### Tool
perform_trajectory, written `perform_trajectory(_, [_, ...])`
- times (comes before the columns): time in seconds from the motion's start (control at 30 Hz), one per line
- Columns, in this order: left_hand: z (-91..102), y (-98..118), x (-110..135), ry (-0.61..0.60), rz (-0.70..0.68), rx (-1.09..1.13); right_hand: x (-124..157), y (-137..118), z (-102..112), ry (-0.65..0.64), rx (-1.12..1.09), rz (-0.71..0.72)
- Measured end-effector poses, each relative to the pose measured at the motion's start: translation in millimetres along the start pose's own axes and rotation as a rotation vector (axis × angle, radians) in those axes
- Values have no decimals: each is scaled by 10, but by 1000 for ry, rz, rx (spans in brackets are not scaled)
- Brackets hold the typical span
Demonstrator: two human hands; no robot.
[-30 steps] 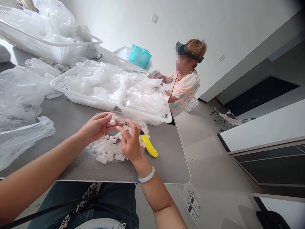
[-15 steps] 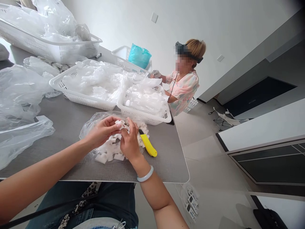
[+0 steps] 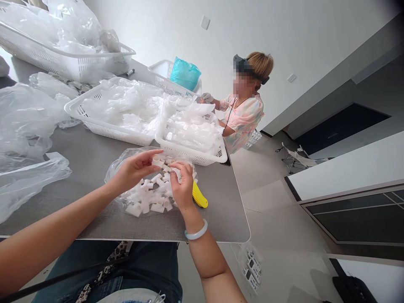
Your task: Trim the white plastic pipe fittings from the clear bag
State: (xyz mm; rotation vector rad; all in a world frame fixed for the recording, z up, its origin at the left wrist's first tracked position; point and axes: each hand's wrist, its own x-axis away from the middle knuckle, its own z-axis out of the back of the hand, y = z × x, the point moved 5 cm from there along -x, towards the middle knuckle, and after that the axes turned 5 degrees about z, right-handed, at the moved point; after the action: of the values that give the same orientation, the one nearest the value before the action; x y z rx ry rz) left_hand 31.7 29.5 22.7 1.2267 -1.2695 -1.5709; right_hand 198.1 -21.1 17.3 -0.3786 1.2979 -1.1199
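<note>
— Two bare hands low over the heap, centre of the frame! Grip?
— Left hand (image 3: 139,168): thumb and forefinger apart, a white plastic tube fitting (image 3: 157,161) at the gap; I can't tell if it's held. Right hand (image 3: 182,181): fingers curled, grip hidden.
— Danger?
— That yellow, ridged plastic handle (image 3: 199,196) lies right beside the right hand, far end hidden; if it's bladed, a careless sweep could nick skin. A tug on the clear plastic bag (image 3: 116,165) might scatter loose fittings.
— Surface?
— Grey table (image 3: 217,221), lower centre; white perforated basket (image 3: 189,154) behind; pale floor (image 3: 271,198) right; white wall (image 3: 164,25) above.
</note>
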Motion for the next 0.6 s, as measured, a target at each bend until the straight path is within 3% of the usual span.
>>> perform_trajectory(0.13, [-11,49,45,-1,-211,-283,12,-82,-26,-46,158,177])
perform_trajectory(0.3, [-40,159,87,-34,-360,-391,39,-50,-80,-114,266,213])
perform_trajectory(0.47, [-60,181,96,-55,-362,-413,45,-40,-83,-123,234,201])
perform_trajectory(0.6, [-63,168,76,-68,-271,-354,40,-54,-82,-135,182,186])
